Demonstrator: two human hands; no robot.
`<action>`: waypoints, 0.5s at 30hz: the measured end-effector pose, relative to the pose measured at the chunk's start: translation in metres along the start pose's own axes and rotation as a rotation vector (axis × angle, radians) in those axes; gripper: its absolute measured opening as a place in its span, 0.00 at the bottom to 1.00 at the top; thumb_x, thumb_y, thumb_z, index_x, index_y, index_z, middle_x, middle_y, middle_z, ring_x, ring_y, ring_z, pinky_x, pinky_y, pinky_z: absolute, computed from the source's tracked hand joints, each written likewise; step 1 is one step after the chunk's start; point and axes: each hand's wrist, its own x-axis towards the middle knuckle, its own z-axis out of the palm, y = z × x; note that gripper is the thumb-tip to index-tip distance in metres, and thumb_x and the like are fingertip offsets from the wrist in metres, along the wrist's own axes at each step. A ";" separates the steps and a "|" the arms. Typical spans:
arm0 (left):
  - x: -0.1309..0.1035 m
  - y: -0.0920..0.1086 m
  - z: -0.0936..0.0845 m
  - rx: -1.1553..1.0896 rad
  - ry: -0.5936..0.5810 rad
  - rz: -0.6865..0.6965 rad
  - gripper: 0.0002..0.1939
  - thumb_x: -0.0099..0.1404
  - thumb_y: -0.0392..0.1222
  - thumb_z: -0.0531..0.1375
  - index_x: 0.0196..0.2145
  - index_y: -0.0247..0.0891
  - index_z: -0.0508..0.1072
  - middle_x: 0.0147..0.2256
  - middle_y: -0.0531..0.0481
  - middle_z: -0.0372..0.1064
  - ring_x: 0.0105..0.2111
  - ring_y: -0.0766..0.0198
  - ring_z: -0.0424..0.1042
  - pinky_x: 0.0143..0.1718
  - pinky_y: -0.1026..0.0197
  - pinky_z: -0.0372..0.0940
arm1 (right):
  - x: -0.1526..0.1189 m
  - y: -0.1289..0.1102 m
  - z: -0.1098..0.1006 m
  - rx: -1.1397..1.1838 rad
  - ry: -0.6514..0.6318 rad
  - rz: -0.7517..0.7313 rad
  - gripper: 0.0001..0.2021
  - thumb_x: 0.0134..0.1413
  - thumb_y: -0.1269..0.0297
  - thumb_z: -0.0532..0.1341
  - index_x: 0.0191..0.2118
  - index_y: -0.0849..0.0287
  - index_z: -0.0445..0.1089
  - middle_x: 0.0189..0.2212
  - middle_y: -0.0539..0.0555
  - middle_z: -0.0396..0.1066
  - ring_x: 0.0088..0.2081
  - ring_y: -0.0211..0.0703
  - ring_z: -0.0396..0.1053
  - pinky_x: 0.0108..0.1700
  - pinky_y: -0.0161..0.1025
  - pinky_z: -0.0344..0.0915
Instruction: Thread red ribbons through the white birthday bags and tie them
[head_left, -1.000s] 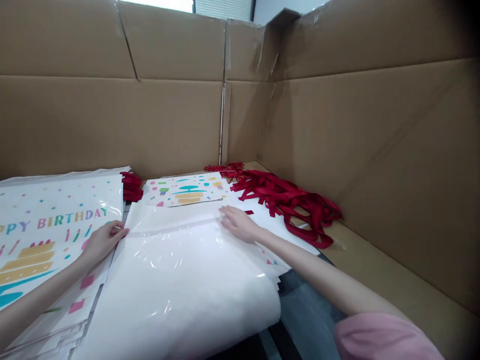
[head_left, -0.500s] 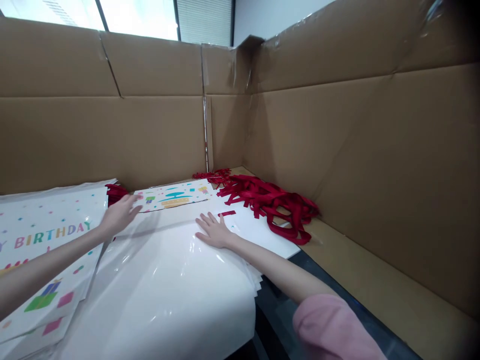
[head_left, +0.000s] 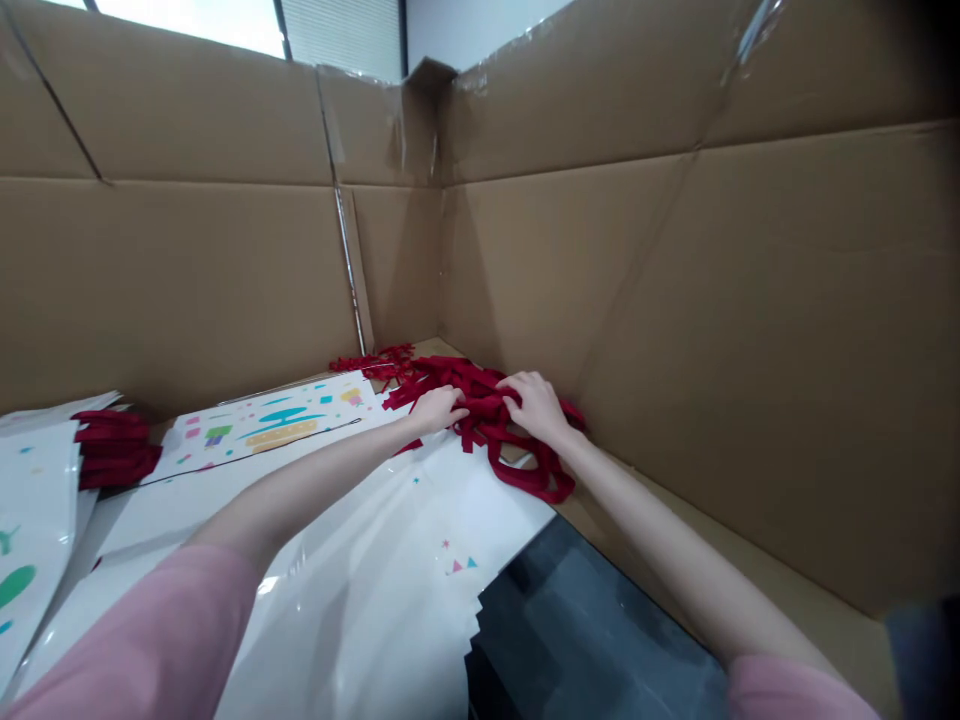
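A tangled pile of red ribbon strips (head_left: 484, 402) lies near the box corner, partly over the white sheets. My left hand (head_left: 437, 410) reaches into its near left side, fingers curled round some ribbon. On the right side of the same pile, my right hand (head_left: 537, 408) has its fingers bent down around ribbon. How many strips each hand grips is hidden. Below my forearms spreads a large glossy white sheet (head_left: 352, 610), its back up, on a stack with jagged right edges. A printed part with a cake picture (head_left: 281, 428) shows beyond my left forearm.
Cardboard walls (head_left: 225, 270) rise behind and to the right. Further left are printed white sheets (head_left: 34, 500) and a folded red ribbon bundle (head_left: 116, 448). Thin red scraps (head_left: 386, 362) lie by the corner. A dark surface (head_left: 585, 620) shows at the near right.
Both hands have left the white sheets and moved right to the red ribbon pile, closing on it. The view has turned right, and the white sheet's near right part has shifted.
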 end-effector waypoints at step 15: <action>0.020 -0.020 -0.010 -0.214 0.036 -0.017 0.03 0.57 0.37 0.60 0.32 0.38 0.74 0.28 0.52 0.71 0.30 0.65 0.68 0.37 0.64 0.60 | 0.022 0.064 0.015 0.037 -0.228 -0.041 0.11 0.52 0.61 0.61 0.41 0.56 0.72 0.40 0.55 0.70 0.43 0.47 0.63 0.48 0.43 0.57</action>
